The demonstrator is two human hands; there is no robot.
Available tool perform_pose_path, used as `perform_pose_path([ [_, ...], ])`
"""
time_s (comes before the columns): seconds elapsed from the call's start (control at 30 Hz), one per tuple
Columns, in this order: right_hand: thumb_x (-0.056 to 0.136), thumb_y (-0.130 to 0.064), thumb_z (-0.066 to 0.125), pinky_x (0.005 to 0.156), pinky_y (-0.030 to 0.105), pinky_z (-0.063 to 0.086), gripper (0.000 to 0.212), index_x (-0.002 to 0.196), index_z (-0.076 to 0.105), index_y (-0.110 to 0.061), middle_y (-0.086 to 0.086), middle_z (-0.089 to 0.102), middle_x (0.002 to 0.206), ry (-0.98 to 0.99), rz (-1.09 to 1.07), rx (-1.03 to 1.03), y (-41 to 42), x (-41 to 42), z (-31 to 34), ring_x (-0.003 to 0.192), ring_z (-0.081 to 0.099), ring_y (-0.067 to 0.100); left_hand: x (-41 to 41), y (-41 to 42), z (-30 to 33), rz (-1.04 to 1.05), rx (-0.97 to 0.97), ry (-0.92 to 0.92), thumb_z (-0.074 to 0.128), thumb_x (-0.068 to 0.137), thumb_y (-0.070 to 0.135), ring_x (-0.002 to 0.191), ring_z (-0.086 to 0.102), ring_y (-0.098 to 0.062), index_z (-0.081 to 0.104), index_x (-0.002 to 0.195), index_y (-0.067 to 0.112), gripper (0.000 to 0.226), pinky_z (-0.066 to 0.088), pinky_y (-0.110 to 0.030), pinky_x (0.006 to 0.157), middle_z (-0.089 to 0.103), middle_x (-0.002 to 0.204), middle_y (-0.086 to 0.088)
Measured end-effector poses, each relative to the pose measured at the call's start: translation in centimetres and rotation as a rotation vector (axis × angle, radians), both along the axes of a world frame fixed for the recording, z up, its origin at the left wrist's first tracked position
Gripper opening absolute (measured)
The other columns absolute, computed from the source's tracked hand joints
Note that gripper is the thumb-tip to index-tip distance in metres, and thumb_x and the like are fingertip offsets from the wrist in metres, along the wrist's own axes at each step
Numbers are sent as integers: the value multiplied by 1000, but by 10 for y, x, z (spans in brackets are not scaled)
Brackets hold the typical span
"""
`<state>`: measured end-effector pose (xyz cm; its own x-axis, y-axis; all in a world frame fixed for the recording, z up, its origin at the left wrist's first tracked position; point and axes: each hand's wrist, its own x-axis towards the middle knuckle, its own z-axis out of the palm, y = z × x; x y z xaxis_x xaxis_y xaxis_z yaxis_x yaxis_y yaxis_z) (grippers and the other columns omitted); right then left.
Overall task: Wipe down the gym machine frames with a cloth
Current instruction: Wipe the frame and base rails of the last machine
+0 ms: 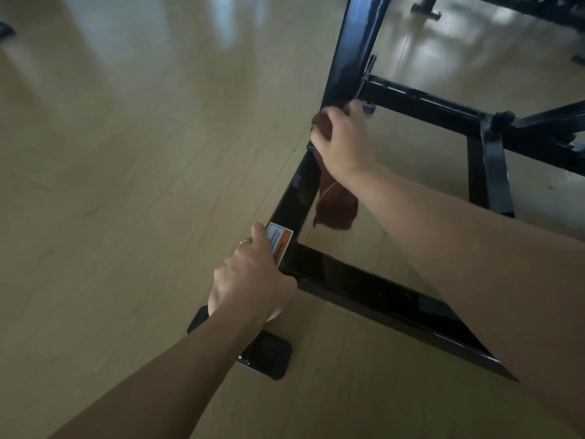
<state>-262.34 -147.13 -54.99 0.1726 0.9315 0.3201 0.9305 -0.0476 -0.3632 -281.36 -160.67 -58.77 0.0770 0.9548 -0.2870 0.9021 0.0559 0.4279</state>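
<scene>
Head view:
Right hand (340,137): fingers curled and clamped on a brown cloth (335,204), pressing it against the foot of the slanted black upright (354,49) of the machine frame.
Cloth: bunched top shows above the right-hand knuckles; the loose end hangs below the wrist, over the floor inside the frame, just beside the base bar.
Left hand (250,274): fingers wrapped round the near corner of the black base frame (373,296), clamped on the tube; a ring (245,243) shows on one finger.
Label (278,242): white and orange sticker on the base bar, just beyond the left-hand fingers, partly covered by them; print too small to read.
Base frame: glossy black tubes on the floor; one bar runs from the left-hand fingers up to the right-hand fingers, another runs off to the right under the right forearm.
Cross members (421,106): black bars beyond the right-hand fingers, to the right.
Dark flat object (269,356): on the floor below the left wrist, partly hidden by the forearm; a phone or a foot pad, cannot tell.
Floor (126,185): pale wood-look planks, glare at top.
</scene>
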Motion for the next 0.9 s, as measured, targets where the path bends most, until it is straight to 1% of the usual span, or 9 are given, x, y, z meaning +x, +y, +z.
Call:
perform_pose_path([
  [0.1,104,-35,57,98,32,47,38,128,59,-6,16,41,142,-109,-4,-127,5,1,-10,109,61,29,-1,0,-2,-8,11,7,72,81,29,92,60,-23,29,129,26,64,44,-29,58,56,110,-1],
  [0.27,104,-38,55,95,35,51,39,130,59,-10,13,57,128,137,-180,-227,-1,-1,-9,111,61,28,-1,1,-3,-11,-1,1,73,81,30,93,63,-25,29,130,26,66,47,-31,59,57,110,-3],
  [0.37,104,-37,51,81,35,47,34,120,61,-8,8,61,107,243,-270,-355,-14,9,11,100,62,26,-2,0,-2,-21,14,5,72,81,29,95,64,-27,29,126,26,62,54,-35,66,57,111,-4],
  [0.5,102,-37,54,73,32,48,23,102,59,-15,0,56,86,264,-82,-254,-65,0,29,81,59,18,-4,-1,-1,-35,33,4,71,82,30,90,60,-25,31,124,24,58,49,-35,64,57,109,-4],
  [0.57,102,-39,54,73,25,45,19,101,57,-20,0,56,92,231,-25,-223,-92,-18,31,80,56,15,-3,-1,-1,-41,34,5,70,83,29,90,59,-26,32,124,22,57,47,-37,66,56,110,-5],
  [0.7,103,-40,56,69,12,47,12,108,54,-29,-5,56,97,416,-15,-187,-143,-42,38,80,56,5,-5,-1,-6,-140,88,20,76,81,36,110,59,-33,20,136,24,79,51,-47,85,51,126,-10],
  [0.8,103,-43,56,82,28,56,8,98,53,-38,-10,61,97,649,-116,-180,-184,-40,57,88,62,7,-9,-3,0,-339,250,138,78,77,49,129,48,-41,0,151,32,109,39,-55,108,35,148,-19],
  [0.87,102,-44,57,87,35,58,11,97,59,-35,-7,67,97,778,-216,-124,-207,-28,73,90,67,12,1,-2,16,-526,321,85,79,73,54,139,38,-38,5,155,29,113,30,-56,116,29,154,-16],
  [0.9,101,-44,59,90,41,59,16,101,64,-28,-2,70,99,880,-270,-103,-215,-22,80,92,69,17,9,-3,27,-595,279,-44,80,74,51,139,38,-34,16,154,26,105,32,-53,116,34,153,-13],
])
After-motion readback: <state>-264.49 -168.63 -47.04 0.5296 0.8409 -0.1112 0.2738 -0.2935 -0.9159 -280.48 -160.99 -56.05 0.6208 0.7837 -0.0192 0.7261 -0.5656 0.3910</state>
